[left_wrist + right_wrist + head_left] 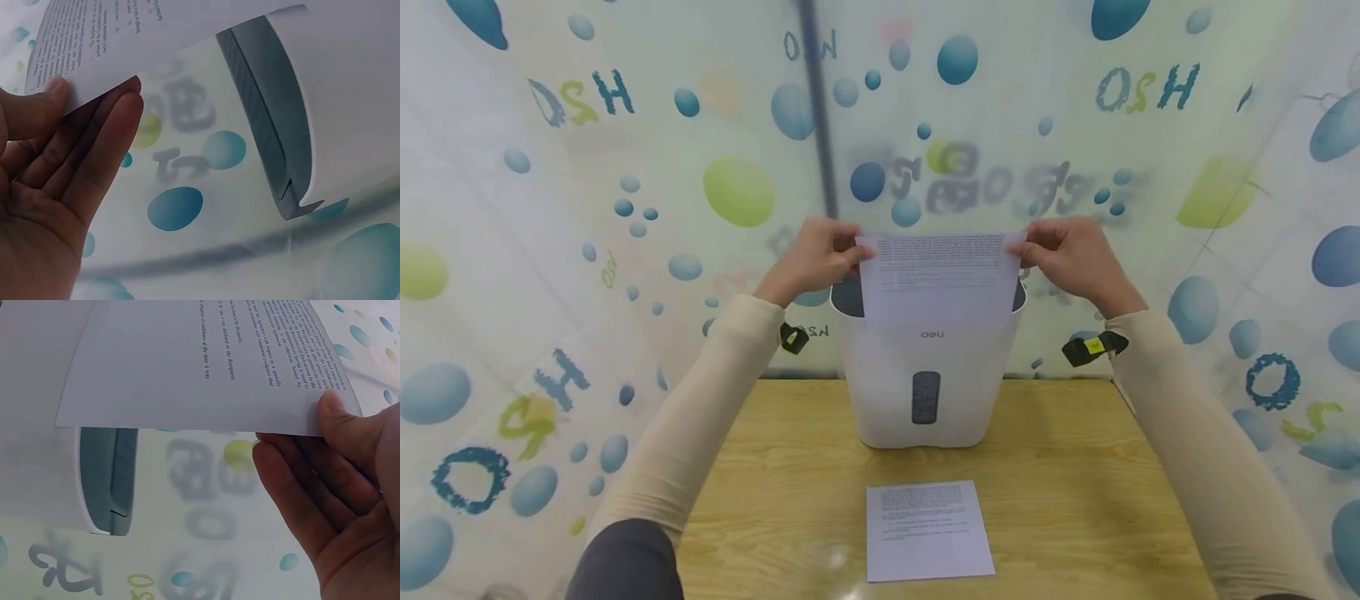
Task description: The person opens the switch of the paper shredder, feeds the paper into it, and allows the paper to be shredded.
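A printed sheet of paper [936, 279] is stretched between both hands over the white paper shredder [880, 375] marked "deli". My left hand [816, 260] pinches the sheet's upper left corner, with the thumb [53, 97] on the printed face and the fingers behind. At the upper right corner, my right hand [1071, 257] pinches it the same way, its thumb [334, 409] on the print. In the head view the lower part of the sheet overlaps the shredder's front rim. The dark feed top [275, 106] shows past the paper in both wrist views.
A second printed sheet [928, 533] lies flat on the wooden table [782, 467], in front of the shredder. A dark control panel [926, 397] is set in the shredder's front. Behind the table hangs a curtain [662, 167] printed with blue and green drops.
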Motion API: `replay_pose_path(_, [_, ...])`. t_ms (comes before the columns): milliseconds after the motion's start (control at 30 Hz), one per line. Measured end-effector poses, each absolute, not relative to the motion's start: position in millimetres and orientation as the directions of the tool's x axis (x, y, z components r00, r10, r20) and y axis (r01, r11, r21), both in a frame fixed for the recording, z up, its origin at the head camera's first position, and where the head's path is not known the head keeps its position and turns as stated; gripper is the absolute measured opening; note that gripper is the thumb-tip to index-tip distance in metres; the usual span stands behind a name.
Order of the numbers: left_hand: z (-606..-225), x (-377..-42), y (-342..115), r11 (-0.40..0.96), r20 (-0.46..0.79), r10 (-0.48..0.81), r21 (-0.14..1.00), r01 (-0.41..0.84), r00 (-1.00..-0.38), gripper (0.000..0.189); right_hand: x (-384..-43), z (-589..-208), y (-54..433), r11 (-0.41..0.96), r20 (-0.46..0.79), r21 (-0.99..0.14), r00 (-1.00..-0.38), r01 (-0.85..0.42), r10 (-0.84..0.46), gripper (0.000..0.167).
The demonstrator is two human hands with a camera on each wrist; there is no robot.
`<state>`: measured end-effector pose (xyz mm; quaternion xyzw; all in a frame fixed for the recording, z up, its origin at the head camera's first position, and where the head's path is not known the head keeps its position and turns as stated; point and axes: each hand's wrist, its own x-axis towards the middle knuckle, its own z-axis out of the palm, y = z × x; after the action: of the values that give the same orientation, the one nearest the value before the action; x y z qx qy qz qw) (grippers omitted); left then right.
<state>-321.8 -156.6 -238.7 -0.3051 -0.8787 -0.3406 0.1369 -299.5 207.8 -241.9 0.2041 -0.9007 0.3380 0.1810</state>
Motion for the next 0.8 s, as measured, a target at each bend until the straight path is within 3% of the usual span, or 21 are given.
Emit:
replay_pose_path(400, [-209, -348, -156, 0.613, 0.457, 0.403, 0.508, 0.605, -0.793, 0.015, -326, -213, 204, 0.707, 0.477, -0.528, -0.853, -0.471, -0.212, 0.025])
replay_pose_path(800, [-208, -380, -156, 0.65, 0.441, 0.376, 0.502, 0.571, -0.815, 0.014, -364, -216, 198, 0.693, 0.525, -0.535, -0.833, -0.483, -0.175, 0.023])
